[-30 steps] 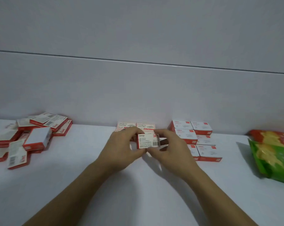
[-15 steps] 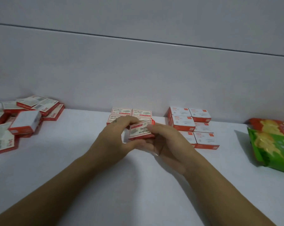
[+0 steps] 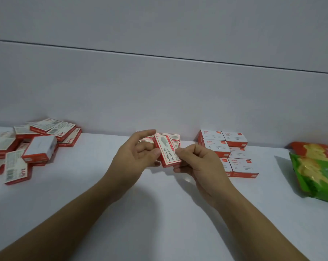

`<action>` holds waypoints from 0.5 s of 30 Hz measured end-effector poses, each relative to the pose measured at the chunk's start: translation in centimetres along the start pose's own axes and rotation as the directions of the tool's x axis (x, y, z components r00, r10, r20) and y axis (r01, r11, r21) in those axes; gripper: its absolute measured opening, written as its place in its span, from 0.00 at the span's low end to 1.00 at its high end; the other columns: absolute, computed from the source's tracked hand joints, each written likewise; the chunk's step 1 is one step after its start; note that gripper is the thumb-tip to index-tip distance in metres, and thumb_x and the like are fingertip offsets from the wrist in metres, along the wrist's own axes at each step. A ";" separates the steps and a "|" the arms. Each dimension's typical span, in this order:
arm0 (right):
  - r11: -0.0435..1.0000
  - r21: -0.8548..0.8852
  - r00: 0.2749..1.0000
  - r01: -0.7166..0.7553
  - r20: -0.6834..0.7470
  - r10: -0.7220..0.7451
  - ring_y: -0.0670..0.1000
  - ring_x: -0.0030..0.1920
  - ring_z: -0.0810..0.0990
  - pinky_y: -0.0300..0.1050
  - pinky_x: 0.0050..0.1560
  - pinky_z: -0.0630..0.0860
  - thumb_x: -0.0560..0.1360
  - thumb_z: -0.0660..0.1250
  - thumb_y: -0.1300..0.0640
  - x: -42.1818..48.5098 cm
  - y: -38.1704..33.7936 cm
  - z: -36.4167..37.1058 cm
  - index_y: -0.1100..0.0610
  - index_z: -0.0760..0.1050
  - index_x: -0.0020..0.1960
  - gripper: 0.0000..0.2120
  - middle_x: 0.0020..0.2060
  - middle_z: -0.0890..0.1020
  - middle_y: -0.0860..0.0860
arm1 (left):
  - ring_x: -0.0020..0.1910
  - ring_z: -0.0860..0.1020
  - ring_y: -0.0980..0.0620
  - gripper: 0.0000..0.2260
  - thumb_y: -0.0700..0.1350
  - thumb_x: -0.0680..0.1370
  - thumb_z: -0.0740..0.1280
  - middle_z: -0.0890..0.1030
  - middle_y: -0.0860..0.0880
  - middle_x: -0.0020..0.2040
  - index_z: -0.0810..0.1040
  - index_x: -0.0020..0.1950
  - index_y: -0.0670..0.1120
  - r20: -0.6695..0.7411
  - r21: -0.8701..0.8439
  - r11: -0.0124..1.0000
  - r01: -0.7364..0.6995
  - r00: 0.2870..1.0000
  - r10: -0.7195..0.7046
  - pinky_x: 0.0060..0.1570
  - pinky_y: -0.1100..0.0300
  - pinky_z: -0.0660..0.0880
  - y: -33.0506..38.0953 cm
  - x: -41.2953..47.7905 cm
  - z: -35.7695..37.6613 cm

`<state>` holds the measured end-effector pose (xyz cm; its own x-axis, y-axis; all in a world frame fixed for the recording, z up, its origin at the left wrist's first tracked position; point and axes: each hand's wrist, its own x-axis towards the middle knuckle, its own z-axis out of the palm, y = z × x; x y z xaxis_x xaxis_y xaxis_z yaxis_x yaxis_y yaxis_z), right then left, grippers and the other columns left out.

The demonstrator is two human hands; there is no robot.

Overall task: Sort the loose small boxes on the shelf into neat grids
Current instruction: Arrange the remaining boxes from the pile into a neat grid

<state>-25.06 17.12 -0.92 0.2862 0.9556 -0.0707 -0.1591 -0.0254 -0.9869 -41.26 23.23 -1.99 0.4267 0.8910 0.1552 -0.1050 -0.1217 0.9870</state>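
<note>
Box: small box was held above the shelf, just before the started grid.
Hands: left hand and right hand each pinched one side of it.
Handling: probably light, stiff card; best gripped by the edges.
Hidden: started grid mostly behind the hands; loose pile cut off at left.

Centre frame: both hands are on one small box, red-edged with a white face, held tilted above the white shelf. The left hand pinches its left edge, forefinger stretched over the top. The right hand pinches the lower right edge with curled fingers. Just behind, flat boxes lie side by side against the wall (mostly hidden by the hands). Far left, a loose heap of jumbled boxes. Right of centre, a tidy block of taller boxes, stacked. At the right edge, green and orange snack bags.
</note>
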 end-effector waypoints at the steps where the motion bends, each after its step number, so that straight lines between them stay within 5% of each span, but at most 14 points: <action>1: 1.000 0.016 1.000 -0.004 0.013 0.004 0.55 0.38 0.82 0.42 0.37 0.78 0.74 0.68 0.65 -0.1 -0.1 0.2 0.64 0.76 0.47 0.03 0.42 0.85 0.60 | 0.47 0.83 0.45 0.13 0.37 0.77 0.65 0.84 0.45 0.49 0.73 0.60 0.46 -0.017 -0.058 0.998 0.029 0.999 -0.030 0.46 0.56 0.80 0.2 0.0 0.1; 4: 0.999 0.038 0.991 -0.026 0.131 0.021 0.57 0.39 0.82 0.46 0.39 0.80 0.73 0.67 0.70 -0.5 -0.1 0.8 0.56 0.73 0.59 0.17 0.43 0.85 0.60 | 0.43 0.83 0.47 0.05 0.38 0.80 0.61 0.84 0.44 0.46 0.76 0.52 0.42 -0.008 -0.078 0.996 0.032 0.999 -0.032 0.41 0.57 0.79 0.3 0.0 0.3; 7: 1.000 0.010 0.986 0.008 0.165 -0.009 0.57 0.42 0.83 0.47 0.41 0.80 0.73 0.65 0.71 -0.7 -0.2 1.1 0.54 0.76 0.59 0.19 0.46 0.85 0.59 | 0.47 0.82 0.53 0.06 0.45 0.78 0.66 0.84 0.52 0.49 0.79 0.54 0.48 0.085 0.087 0.995 -0.043 0.996 0.035 0.43 0.61 0.78 0.2 -0.3 0.1; 9: 0.998 0.056 0.995 -0.017 0.098 0.012 0.58 0.43 0.84 0.46 0.40 0.80 0.74 0.66 0.70 -0.7 -0.3 1.1 0.57 0.75 0.59 0.16 0.46 0.85 0.59 | 0.51 0.78 0.57 0.19 0.52 0.70 0.73 0.80 0.59 0.55 0.76 0.60 0.55 0.171 0.420 0.886 -0.194 0.976 0.133 0.45 0.66 0.76 -0.3 -0.3 -0.4; 11: 0.994 0.082 0.997 -0.067 0.040 0.064 0.59 0.44 0.85 0.46 0.39 0.81 0.76 0.65 0.65 -0.6 -0.2 1.2 0.61 0.74 0.58 0.11 0.45 0.85 0.60 | 0.52 0.75 0.58 0.26 0.57 0.67 0.73 0.76 0.61 0.58 0.73 0.63 0.56 0.255 0.644 0.669 -0.370 0.929 0.269 0.45 0.69 0.73 -0.9 -0.3 -0.6; 15: 0.993 0.072 0.996 -0.088 -0.023 0.090 0.57 0.45 0.85 0.49 0.43 0.82 0.79 0.60 0.61 -0.4 -0.3 1.3 0.62 0.76 0.56 0.09 0.45 0.86 0.57 | 0.50 0.77 0.58 0.21 0.52 0.69 0.72 0.78 0.59 0.58 0.76 0.61 0.51 0.205 0.646 0.628 -0.435 0.890 0.407 0.43 0.68 0.75 -0.6 -0.2 -1.0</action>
<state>-26.34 17.13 -0.37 0.2922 0.9424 -0.1628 -0.2513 -0.0886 -0.9638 -42.12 23.58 -2.67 0.5212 0.6541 0.5481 0.3283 -0.7465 0.5787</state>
